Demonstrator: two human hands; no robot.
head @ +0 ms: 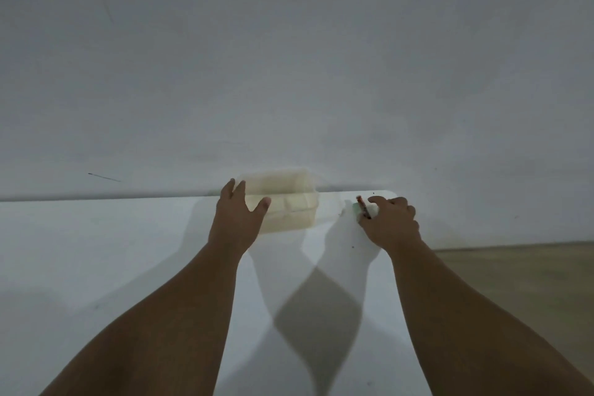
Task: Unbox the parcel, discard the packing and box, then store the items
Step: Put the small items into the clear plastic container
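Note:
A pale yellow translucent plastic container sits at the far edge of the white table, against the wall. My left hand rests against the container's left end, fingers spread, thumb on its front. My right hand is to the right of the container, near the table's far right corner, fingers curled around a small red and dark pen-like item. A small pale green object lies under that hand; its shape is blurred.
A plain grey wall rises right behind the table. The table ends at its right corner. Beyond it, a brownish floor shows at the right.

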